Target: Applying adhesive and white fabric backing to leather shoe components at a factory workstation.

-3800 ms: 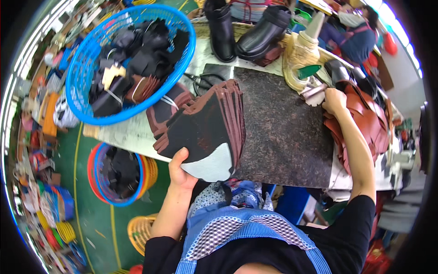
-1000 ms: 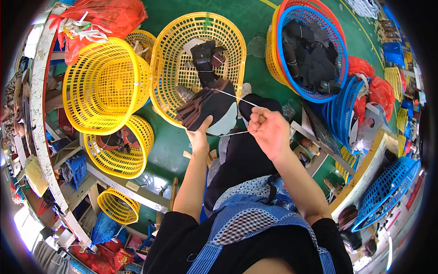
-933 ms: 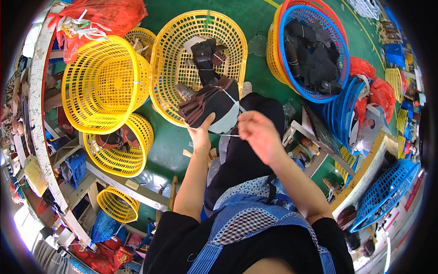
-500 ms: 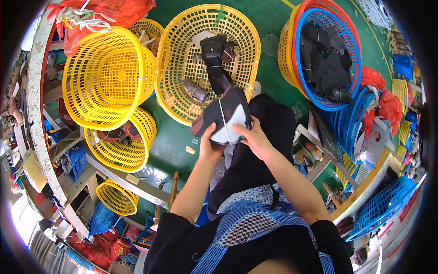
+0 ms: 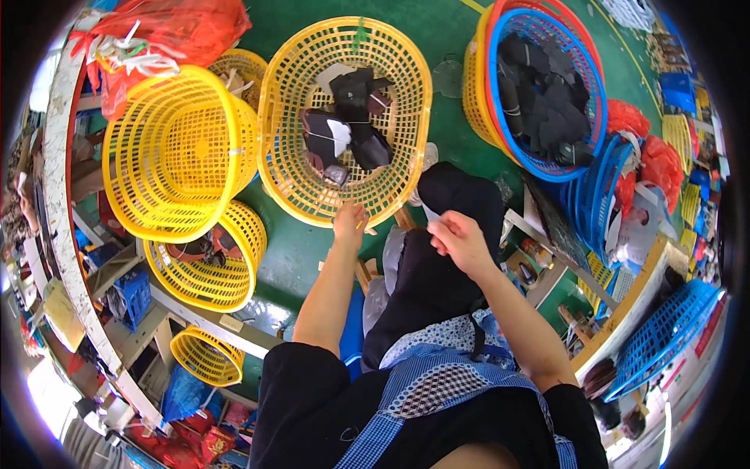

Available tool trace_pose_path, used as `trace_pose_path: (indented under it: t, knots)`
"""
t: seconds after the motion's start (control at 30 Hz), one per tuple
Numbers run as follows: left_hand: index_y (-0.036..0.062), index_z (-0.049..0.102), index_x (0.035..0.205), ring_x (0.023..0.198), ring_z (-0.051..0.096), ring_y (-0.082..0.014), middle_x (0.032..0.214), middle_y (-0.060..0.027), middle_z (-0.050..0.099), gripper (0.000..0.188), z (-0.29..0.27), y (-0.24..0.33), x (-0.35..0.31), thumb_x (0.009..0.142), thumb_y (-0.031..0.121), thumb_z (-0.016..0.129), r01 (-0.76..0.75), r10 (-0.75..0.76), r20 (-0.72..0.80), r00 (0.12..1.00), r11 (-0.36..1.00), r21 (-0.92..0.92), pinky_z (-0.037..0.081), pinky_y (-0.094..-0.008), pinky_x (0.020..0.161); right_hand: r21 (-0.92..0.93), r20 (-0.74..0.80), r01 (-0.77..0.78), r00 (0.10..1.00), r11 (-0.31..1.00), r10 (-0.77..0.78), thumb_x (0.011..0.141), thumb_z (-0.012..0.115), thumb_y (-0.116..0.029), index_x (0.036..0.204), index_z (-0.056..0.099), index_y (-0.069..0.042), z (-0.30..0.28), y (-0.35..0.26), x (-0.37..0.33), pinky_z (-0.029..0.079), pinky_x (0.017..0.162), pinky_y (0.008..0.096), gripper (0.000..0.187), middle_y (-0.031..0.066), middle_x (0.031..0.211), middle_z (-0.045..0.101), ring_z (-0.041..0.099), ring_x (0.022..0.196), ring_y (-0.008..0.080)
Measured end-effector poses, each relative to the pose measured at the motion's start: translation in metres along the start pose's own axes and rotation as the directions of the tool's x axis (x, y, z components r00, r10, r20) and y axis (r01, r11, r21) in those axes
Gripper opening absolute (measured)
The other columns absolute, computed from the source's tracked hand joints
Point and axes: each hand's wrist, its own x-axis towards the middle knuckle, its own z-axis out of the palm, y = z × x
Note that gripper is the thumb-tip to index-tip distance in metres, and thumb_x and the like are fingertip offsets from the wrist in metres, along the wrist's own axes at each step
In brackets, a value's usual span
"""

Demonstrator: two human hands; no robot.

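Note:
My left hand (image 5: 350,219) is beside the near rim of the large yellow basket (image 5: 269,168). It holds nothing, its fingers loosely apart. Over my lap hovers my right hand (image 5: 462,241), fingers curled in with nothing visible in them. Inside the basket lies a string-tied bundle of dark, flat cut pieces with a white patch (image 5: 339,136). More dark bundles (image 5: 355,95) are next to it, along with a small greyish bundle (image 5: 336,175) partly covered by the patched one.
A stack of yellow, red and blue baskets (image 5: 491,86) holding dark pieces stands at right. To the left are an open yellow basket (image 5: 117,168) and a lower yellow basket (image 5: 250,270). Benches flank both sides; a red bag (image 5: 195,31) hangs at upper left.
The white-patched bundle has gone from both hands into the large yellow basket. My hands have moved apart, the left to the basket's near rim and the right over my lap.

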Motion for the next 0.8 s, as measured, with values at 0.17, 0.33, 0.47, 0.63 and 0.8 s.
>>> trace_pose_path:
  t: [0.17, 0.33, 0.47, 0.63, 0.8]
  knots:
    - [0.0025, 0.058, 0.121, 0.104, 0.065, -0.0175, 0.112, -0.0096, 0.066, 0.024, 0.147, -0.013, -0.121, 0.1, 0.014, 0.061, -0.401, 0.285, 0.473, 0.833, 0.902, 0.162, 0.052, -0.032, 0.092, 0.074, -0.294, 0.128, 0.951, 0.989, -0.101, 0.104, 0.06, -0.025, 0.077, 0.06, -0.009, -0.042, 0.009, -0.087, 0.031, 0.049, 0.0214, 0.031, -0.0041, 0.062, 0.052, 0.044, 0.053, 0.0035]
    - [0.0004, 0.06, 0.116, 0.099, 0.067, -0.0204, 0.108, -0.01, 0.068, 0.021, 0.22, -0.042, -0.301, 0.095, -0.003, 0.062, -0.846, 0.265, 0.957, 0.122, 0.531, -0.039, 0.051, -0.0316, 0.092, 0.188, -0.471, -0.017, 0.876, 0.982, 0.105, 0.108, 0.049, -0.042, 0.081, 0.064, -0.009, -0.048, -0.003, -0.166, 0.038, 0.052, 0.0258, 0.045, -0.0014, 0.07, 0.061, 0.051, 0.056, 0.0103]
    - [-0.0084, 0.065, 0.117, 0.115, 0.064, -0.0437, 0.119, -0.0271, 0.066, 0.057, 0.22, -0.084, -0.338, 0.087, 0.039, 0.055, -0.756, -0.171, 0.739, -0.651, 0.057, -0.653, 0.05, -0.0496, 0.098, 0.653, -0.553, 0.547, 0.817, 0.524, -0.163, 0.108, 0.039, -0.052, 0.112, 0.064, -0.007, -0.028, 0.031, -0.201, 0.051, 0.08, 0.0307, 0.052, 0.0068, 0.107, 0.066, 0.062, 0.089, 0.0163]
    - [-0.0011, 0.069, 0.117, 0.109, 0.068, -0.0373, 0.12, -0.017, 0.069, 0.079, 0.218, -0.15, -0.396, 0.092, 0.069, 0.043, -0.589, -0.293, 0.559, -0.776, 0.015, -0.808, 0.055, -0.0464, 0.091, 0.651, -0.606, 0.661, 0.749, 0.373, -0.27, 0.107, 0.031, -0.06, 0.138, 0.051, -0.003, -0.024, 0.073, -0.285, 0.044, 0.109, 0.0376, 0.068, 0.0124, 0.142, 0.053, 0.051, 0.129, 0.0189]
    - [0.0027, 0.068, 0.119, 0.096, 0.071, -0.034, 0.115, -0.0158, 0.069, 0.065, 0.224, -0.194, -0.422, 0.095, 0.061, 0.053, -0.592, -0.432, 0.479, -0.764, 0.173, -0.788, 0.057, -0.04, 0.077, 0.546, -0.664, 0.747, 0.662, 0.378, -0.348, 0.105, 0.021, -0.067, 0.154, 0.033, 0.004, -0.021, 0.112, -0.365, 0.028, 0.124, 0.0439, 0.087, 0.0177, 0.155, 0.042, 0.035, 0.147, 0.0245]
